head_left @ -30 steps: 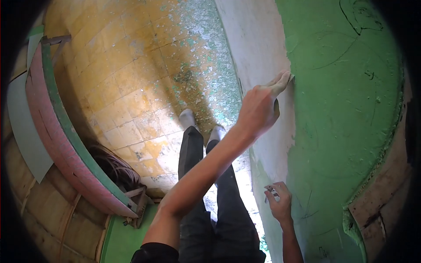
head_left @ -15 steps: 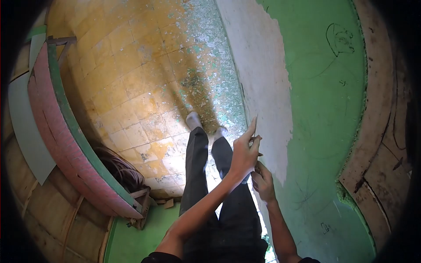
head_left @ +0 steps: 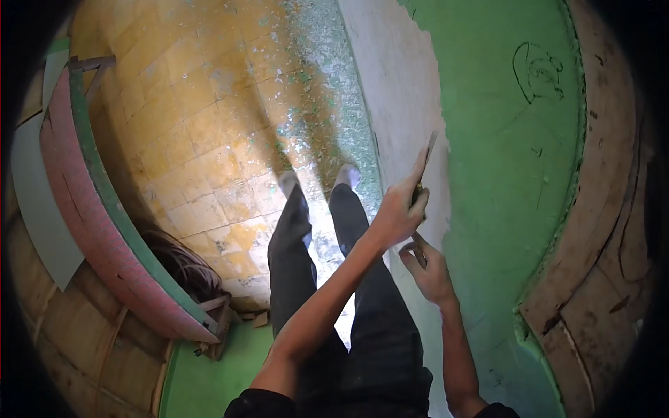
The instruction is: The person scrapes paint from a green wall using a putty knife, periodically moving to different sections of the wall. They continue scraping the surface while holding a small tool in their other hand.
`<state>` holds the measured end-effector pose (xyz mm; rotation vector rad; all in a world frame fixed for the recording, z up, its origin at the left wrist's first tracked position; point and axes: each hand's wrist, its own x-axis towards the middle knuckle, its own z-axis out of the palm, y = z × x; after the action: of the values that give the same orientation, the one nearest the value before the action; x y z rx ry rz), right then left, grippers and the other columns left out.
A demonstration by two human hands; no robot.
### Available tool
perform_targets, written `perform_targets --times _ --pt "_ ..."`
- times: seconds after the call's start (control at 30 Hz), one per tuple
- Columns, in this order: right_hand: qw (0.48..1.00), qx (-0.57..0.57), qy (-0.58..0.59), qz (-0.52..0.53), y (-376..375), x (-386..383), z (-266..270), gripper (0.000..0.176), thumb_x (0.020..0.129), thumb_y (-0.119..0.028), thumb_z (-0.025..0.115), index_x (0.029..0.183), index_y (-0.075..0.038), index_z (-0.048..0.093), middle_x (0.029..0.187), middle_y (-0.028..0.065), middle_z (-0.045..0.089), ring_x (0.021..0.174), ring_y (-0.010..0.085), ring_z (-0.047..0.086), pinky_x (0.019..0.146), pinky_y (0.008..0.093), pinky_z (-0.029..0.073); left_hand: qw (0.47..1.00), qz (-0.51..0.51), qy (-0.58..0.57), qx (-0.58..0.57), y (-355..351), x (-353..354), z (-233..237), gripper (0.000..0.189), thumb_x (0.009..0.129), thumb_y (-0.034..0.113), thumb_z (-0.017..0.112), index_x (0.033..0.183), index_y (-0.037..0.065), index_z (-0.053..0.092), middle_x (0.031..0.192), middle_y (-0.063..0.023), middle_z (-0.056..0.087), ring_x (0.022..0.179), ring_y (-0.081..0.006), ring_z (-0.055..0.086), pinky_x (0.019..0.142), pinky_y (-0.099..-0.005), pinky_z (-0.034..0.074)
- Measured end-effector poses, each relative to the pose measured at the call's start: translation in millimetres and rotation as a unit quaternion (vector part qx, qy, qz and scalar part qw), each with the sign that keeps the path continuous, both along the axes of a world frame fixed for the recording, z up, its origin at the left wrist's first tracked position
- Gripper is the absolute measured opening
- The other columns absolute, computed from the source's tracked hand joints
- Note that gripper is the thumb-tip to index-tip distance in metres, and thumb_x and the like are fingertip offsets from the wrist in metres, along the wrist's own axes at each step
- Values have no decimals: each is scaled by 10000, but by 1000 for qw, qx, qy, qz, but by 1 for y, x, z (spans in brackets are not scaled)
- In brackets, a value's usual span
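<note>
My left hand (head_left: 398, 214) is closed around a scraper (head_left: 431, 145), its index finger stretched along the tool toward the blade. The thin blade points up and away, overlapping the pale bare strip of the wall (head_left: 397, 76) close to the edge of the green paint. Just below, my right hand (head_left: 429, 273) has thumb and fingers curled together at the lower end of the scraper's dark handle. Part of the handle is hidden behind my left hand.
Green paint (head_left: 502, 181) covers the wall's right part, with dark scribbles on it. Paint flakes (head_left: 313, 90) litter the yellow tiled floor (head_left: 188, 104) along the wall. At left stand a pink and green panel (head_left: 97, 216) and a dark coiled bundle (head_left: 182, 265).
Both hands have moved slightly up and right along the wall with the scraper, and its blade shows more plainly. My feet have shifted, the right one stepping forward.
</note>
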<state>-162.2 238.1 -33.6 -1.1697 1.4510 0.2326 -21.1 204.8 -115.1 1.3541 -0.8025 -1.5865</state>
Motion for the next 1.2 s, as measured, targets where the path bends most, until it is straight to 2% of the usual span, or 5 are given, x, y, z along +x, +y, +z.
perform_targets --times 0.23,0.8,0.83,1.03,1.2 --pt "999 -18 21 -26 18 -37 -31 499 962 -218 626 1407 -9 541 789 122 619 699 159 539 709 325 475 993 -14 -111 -38 7 -21 -11 830 846 -72 505 1599 167 249 705 -248 516 614 -388 546 694 -421 483" --pt "993 76 83 42 16 -33 -29 466 983 -266 608 1387 -37 561 847 217 659 744 252 623 770 375 499 994 -93 -57 -8 -4 15 -16 830 857 -62 554 1578 271 312 718 -215 585 605 -285 567 708 -352 508" --pt "993 77 80 47 18 -32 -29 463 984 -267 605 1386 -40 563 848 219 661 747 257 629 770 377 500 995 -87 -58 -2 -1 6 -7 885 781 -99 523 1581 215 310 736 -248 588 646 -420 590 694 -450 496" --pt "987 103 103 71 8 -30 -27 460 991 -279 591 1391 -52 561 889 241 680 776 272 664 776 382 505 986 -90 -137 -30 -20 20 -16 877 776 -97 544 1574 191 321 749 -269 579 682 -437 602 696 -492 474" --pt "992 42 78 91 21 -40 -29 450 987 -265 599 1380 -46 571 758 202 611 677 249 582 726 375 490 993 -30 -115 -20 0 -13 -10 759 893 -48 539 1569 231 334 672 -229 501 539 -271 512 644 -373 495"
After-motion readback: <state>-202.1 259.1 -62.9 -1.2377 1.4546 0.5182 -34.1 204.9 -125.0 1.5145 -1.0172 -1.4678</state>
